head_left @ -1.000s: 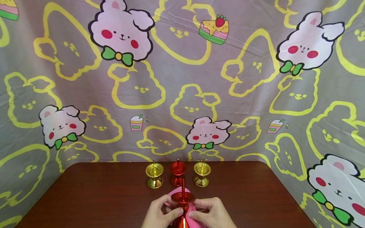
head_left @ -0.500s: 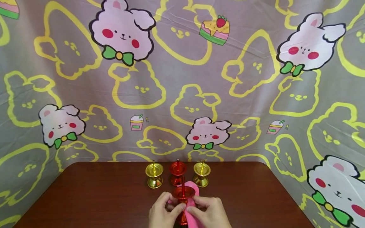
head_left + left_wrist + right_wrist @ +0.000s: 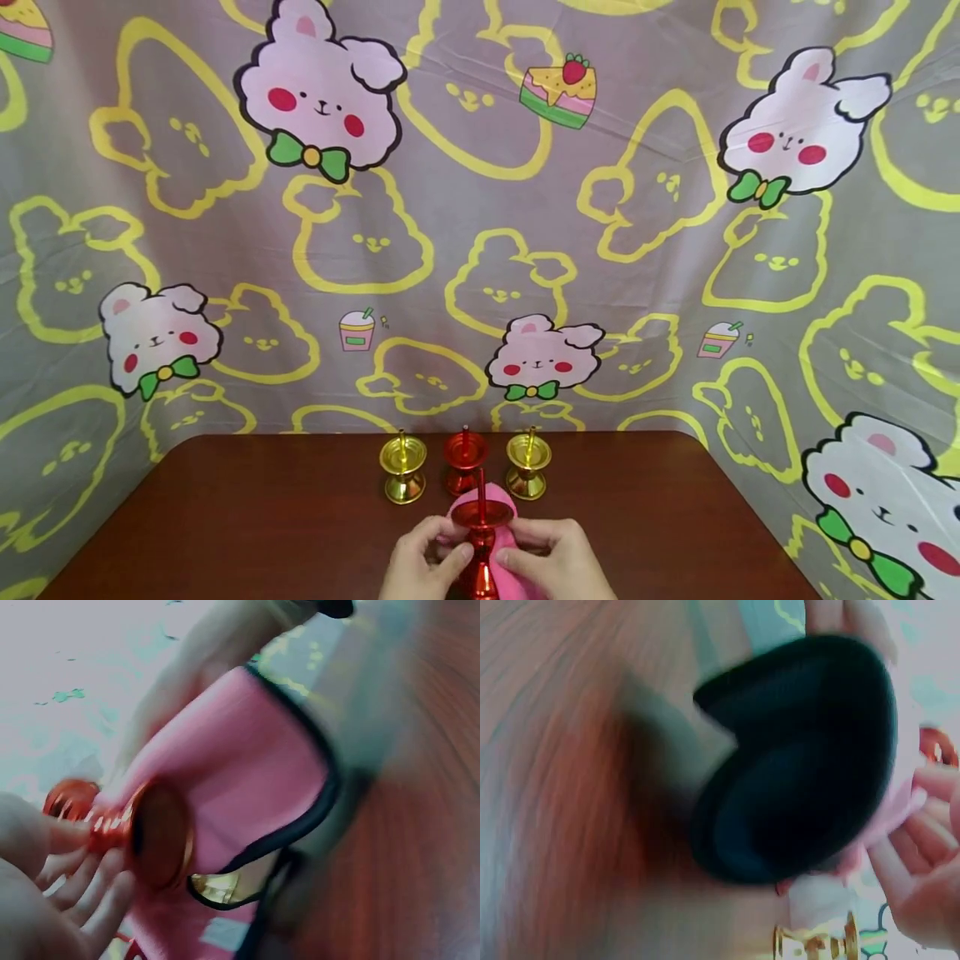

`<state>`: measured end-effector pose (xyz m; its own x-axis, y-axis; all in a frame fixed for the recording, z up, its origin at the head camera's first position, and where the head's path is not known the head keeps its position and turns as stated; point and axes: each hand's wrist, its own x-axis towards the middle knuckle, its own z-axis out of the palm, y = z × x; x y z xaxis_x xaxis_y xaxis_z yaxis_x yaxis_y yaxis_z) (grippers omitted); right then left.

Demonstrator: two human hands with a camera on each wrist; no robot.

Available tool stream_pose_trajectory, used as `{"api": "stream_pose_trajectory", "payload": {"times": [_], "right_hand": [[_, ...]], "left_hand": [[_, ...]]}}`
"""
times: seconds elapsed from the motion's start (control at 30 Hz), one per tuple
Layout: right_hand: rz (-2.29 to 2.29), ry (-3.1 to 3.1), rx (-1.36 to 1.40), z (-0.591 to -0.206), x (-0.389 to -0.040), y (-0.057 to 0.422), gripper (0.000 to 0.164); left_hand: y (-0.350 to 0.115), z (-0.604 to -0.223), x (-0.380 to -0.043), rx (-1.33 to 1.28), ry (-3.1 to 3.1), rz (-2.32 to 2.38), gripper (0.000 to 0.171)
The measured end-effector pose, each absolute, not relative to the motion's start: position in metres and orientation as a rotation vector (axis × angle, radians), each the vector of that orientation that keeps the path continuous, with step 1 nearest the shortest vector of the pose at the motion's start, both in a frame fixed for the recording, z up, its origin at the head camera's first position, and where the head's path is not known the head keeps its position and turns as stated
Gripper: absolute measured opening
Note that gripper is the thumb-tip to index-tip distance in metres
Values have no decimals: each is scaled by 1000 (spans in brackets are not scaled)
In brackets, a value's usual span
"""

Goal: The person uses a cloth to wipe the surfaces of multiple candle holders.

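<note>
Head view: red stand (image 3: 483, 540) upright over table (image 3: 262, 517). Left hand (image 3: 426, 562) at stand's left, fingers clamped on it; right hand (image 3: 561, 560) at its right, fingers pinching pink cloth (image 3: 517, 586) — cloth behind stand and down its right side. Beyond stand: back red stand (image 3: 465, 454), with gold pair (image 3: 528, 457) farther left and right.

Left wrist view: fingers curled round stand, black-edged cloth beside it.

Right wrist view: cloth's dark side blurred, stand mostly hidden.
</note>
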<state>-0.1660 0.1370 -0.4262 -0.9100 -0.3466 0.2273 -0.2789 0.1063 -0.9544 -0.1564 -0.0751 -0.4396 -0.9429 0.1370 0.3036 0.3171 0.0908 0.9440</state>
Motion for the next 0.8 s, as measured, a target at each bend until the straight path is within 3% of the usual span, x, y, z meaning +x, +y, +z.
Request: {"api": "stream_pose_trajectory", "payload": {"times": [0.27,0.8], "right_hand": [[-1912,2085,-815,-427,-164,148,34],[-1906,2278,-932,-428,-159,136,31]], "left_hand": [[-93,-439,-151,-496,-2165,-2496,37],[-92,-437,-151,-475,-2255,-2279,29]]}}
